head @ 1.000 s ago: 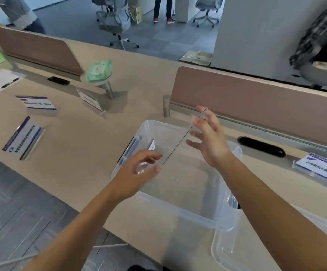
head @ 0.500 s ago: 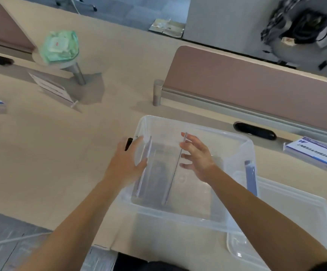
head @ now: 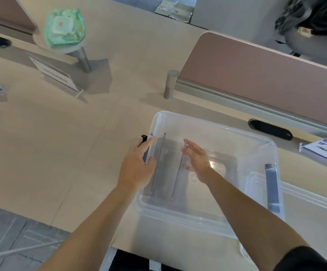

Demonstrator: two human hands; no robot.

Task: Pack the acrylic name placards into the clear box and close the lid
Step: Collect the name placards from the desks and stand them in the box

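Inside the clear plastic box [head: 207,133], we are steadying a thin transparent acrylic placard [head: 178,169] on edge, its long axis running away from us. Our right hand [head: 197,163] is touching it with straight fingers. Our left hand [head: 137,167] is lying on the box's left wall, grip unclear. A blue-and-white printed placard [head: 323,153] is waiting off to the right, nearer our right hand.

Clear rectangular plastic box [head: 207,122]: open-topped, on beige desk [head: 80,153] nr front edge. Inside, L half: two thin clear acrylic placards on edge, parallel, slightly apart, i.e. left placard [head: 157,167] & right placard [head: 178,173]. Clear plastic lid [head: 315,222]: flat, R of box, overlapped by box's R end. Unpacked white-and-blue placard [head: 323,153] far R; another white-and-blue placard [head: 56,75] upper L.
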